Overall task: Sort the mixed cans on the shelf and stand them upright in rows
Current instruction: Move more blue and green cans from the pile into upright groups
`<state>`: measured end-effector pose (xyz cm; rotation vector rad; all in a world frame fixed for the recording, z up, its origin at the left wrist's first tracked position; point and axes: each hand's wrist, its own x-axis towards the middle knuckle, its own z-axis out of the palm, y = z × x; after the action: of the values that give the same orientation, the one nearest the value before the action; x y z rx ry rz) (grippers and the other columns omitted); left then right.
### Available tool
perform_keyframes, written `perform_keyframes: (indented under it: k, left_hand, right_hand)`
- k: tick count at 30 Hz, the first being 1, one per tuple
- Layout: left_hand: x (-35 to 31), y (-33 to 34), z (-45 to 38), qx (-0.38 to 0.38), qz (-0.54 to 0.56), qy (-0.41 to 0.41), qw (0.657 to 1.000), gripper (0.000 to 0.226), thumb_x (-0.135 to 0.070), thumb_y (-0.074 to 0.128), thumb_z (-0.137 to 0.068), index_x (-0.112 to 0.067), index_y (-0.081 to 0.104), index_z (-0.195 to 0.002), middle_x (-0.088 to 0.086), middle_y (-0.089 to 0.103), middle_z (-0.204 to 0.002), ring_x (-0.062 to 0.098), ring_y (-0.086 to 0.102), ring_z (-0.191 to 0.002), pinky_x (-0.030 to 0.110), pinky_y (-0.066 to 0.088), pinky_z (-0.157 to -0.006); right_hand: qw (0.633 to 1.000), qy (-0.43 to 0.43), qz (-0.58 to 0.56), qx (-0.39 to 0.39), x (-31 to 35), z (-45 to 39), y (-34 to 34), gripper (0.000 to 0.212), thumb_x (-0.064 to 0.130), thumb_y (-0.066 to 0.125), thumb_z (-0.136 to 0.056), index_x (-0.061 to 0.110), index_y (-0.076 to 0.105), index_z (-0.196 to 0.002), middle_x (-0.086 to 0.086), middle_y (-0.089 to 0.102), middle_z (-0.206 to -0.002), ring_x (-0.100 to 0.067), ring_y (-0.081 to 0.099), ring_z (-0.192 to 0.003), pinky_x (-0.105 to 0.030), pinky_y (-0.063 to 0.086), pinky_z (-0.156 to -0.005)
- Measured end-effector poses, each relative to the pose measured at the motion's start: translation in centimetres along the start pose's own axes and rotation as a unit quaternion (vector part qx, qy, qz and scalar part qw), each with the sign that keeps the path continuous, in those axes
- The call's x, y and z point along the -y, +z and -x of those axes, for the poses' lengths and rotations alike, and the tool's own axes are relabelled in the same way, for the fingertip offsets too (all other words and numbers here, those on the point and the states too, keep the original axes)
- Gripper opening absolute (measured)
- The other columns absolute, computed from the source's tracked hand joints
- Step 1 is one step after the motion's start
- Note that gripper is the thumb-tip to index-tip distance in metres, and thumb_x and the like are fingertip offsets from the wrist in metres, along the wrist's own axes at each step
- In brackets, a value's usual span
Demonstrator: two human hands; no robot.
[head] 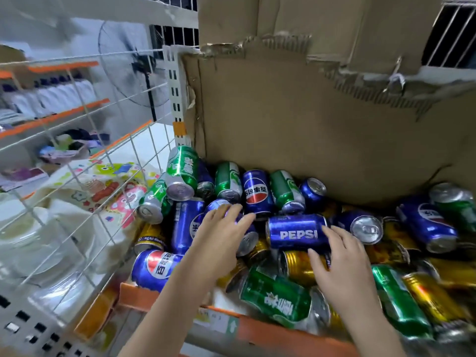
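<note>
A jumbled heap of blue, green and gold aluminium drink cans (296, 253) fills the shelf, nearly all of them lying on their sides and overlapping one another. In the middle of the heap lies a blue can printed with the white word PEPSI (296, 233), on its side with its length running left to right. The right hand (342, 264) has its fingers spread and slightly bent over the right end of this can, fingertips touching it; whether it grips the can I cannot tell. The left hand (219, 240) lies with straight, spread fingers on top of another blue can (246, 237) just left of the PEPSI one, pressing on it rather than curling round it. A green can with white lettering (277, 297) lies on its side near the front, between the two forearms. Along the front runs the shelf's orange edge strip (257, 328). A torn sheet of brown corrugated cardboard (309, 124) stands behind the heap as a back wall. To the left, a white wire grid panel (77, 176) closes the side, with a cream cloth bag printed with cartoon figures (103, 197) beyond it.
</note>
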<state>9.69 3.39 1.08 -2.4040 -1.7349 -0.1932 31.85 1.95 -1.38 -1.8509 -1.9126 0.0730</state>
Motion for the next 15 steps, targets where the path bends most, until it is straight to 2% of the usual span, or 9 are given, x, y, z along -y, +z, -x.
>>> perform_keyframes:
  k: [4,7,15]
  left_hand:
    - [0.7,0.2,-1.9,0.052,-0.003,0.044,0.998,0.07,-0.016,0.059,-0.08,-0.026,0.027,-0.141,-0.001,0.027,-0.146,0.021,0.018,-0.136,0.033,0.023,-0.108]
    - [1.0,0.4,-2.3,0.076,0.013,0.065,0.995,0.072,-0.02,0.061,-0.077,-0.029,0.027,-0.14,-0.004,0.027,-0.146,0.02,0.016,-0.139,0.034,0.018,-0.111]
    - [1.6,1.0,-1.5,0.036,0.039,0.086,0.995,0.074,-0.028,0.058,-0.061,-0.025,0.038,-0.133,-0.005,0.04,-0.138,0.023,0.031,-0.133,0.038,0.028,-0.108]
  right_hand:
    - [0.999,0.023,-0.001,-0.028,-1.0,0.8,-0.3,0.052,0.03,0.058,-0.088,0.013,0.046,-0.135,-0.004,0.046,-0.136,-0.02,0.035,-0.128,-0.034,0.029,-0.107]
    - [0.999,0.025,0.004,-0.02,-0.9,1.6,-0.1,0.053,0.031,0.057,-0.088,0.012,0.044,-0.137,-0.004,0.044,-0.138,-0.019,0.034,-0.13,-0.035,0.029,-0.108]
    - [1.0,-0.009,0.015,-0.012,0.9,0.6,0.1,0.055,0.035,0.052,-0.091,0.014,0.037,-0.14,-0.004,0.036,-0.143,-0.018,0.027,-0.134,-0.032,0.023,-0.111]
